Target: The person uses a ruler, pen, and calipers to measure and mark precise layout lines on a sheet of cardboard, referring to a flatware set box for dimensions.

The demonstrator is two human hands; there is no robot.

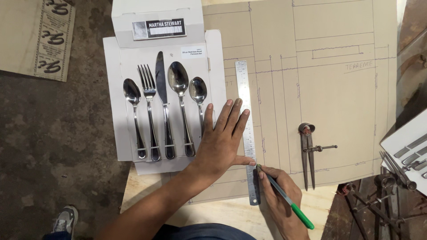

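On the left, a white card is displaying spoons, a fork and a knife, and the left hand is lying flat and spread, holding nothing, pinning the steel ruler so it isn't slipping. Just right, the right hand is pinching a green pen, tip touching the ruler's edge on the brown cardboard sheet, while metal dividers are lying farther right.
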